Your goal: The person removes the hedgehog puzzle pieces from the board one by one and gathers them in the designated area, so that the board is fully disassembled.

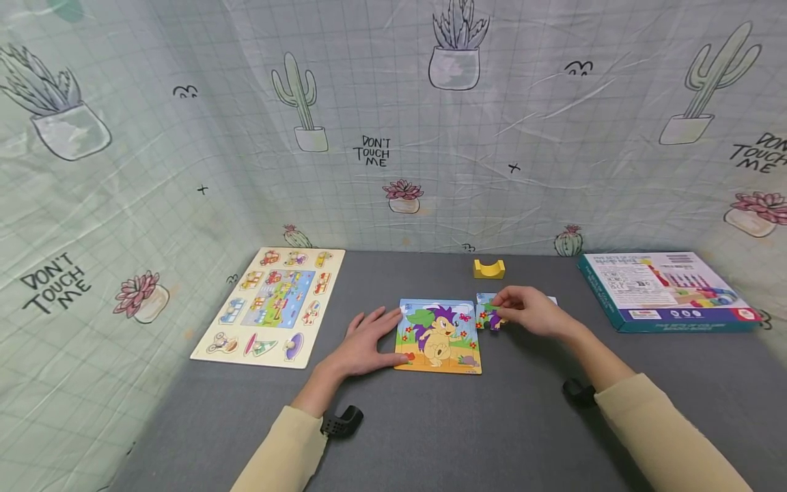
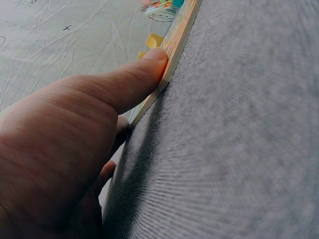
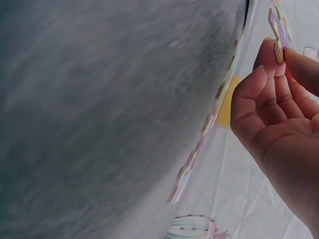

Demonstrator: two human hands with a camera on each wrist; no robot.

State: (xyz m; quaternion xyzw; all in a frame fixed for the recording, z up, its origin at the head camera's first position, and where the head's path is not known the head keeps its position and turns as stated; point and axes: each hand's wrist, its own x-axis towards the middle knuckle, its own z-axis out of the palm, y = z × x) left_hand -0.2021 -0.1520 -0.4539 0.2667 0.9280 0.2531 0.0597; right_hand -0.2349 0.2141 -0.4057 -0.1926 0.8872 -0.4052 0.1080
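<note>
Beige sleeves (image 1: 673, 437), two, nearest. Left hand (image 1: 363, 347): grip spread wide, touching left side of hedgehog board (image 1: 438, 339), mid-bench (image 1: 492, 427). Right hand (image 1: 530, 311): grip narrow, pinching one puzzle piece (image 3: 275, 31), right of board. Board's picture whole; outlying pieces (image 3: 185, 175) apparently unplaced.

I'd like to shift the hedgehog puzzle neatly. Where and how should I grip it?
Probably by its opposite side edges: the hedgehog puzzle lies flat, a thin board with straight sides. The left hand touches the left edge; come in from the right at the lower right edge, since separate pieces crowd the upper right.
</note>
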